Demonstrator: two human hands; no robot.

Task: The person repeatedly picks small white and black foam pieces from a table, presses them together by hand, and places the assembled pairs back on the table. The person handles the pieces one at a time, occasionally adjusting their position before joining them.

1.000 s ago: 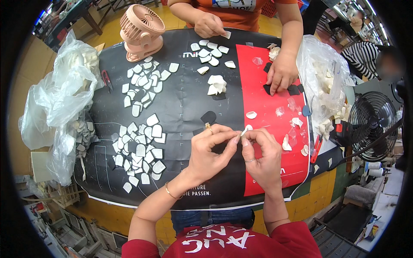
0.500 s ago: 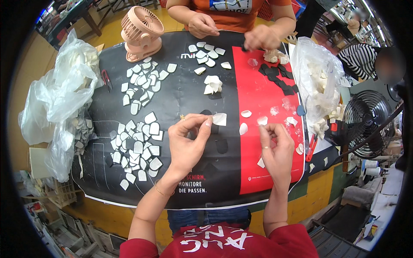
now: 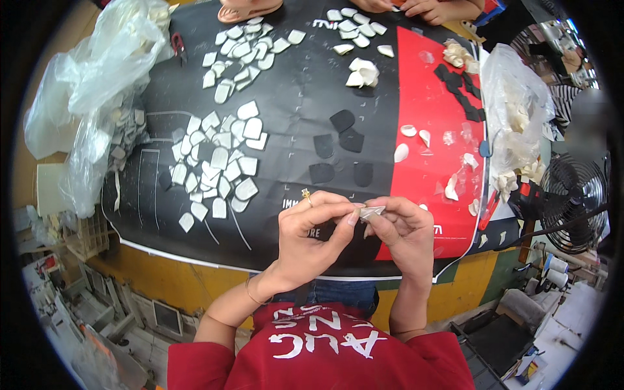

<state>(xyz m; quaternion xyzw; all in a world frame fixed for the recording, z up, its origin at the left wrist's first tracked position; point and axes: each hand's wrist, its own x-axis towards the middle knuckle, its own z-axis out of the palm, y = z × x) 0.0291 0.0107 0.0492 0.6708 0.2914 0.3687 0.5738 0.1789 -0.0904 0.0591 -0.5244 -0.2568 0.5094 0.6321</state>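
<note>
Close to the table's near edge, my left hand (image 3: 315,234) and my right hand (image 3: 406,237) meet, fingertips pinched on one small whitish piece (image 3: 372,212). It looks thin and folded; the fingers hide part of it. Beyond them, several black rounded patches (image 3: 342,120) lie flat on the black part of the mat. To the left is a loose heap of white rounded patches (image 3: 220,158) with dark edges. Curled white scraps (image 3: 401,153) and bits of clear film (image 3: 449,138) are scattered over the mat's red part.
A second white-patch heap (image 3: 244,49) lies farther back. Plastic bags stand at left (image 3: 84,97) and right (image 3: 517,97), near red-handled snips (image 3: 179,47) and a red cutter (image 3: 487,213). A black fan (image 3: 572,201) is at right. Across the table, another person's hands (image 3: 422,8) show.
My hands, apart before with a white piece in the left one, have come together near the table edge. The view has tipped downward, so the table's contents appear higher.
</note>
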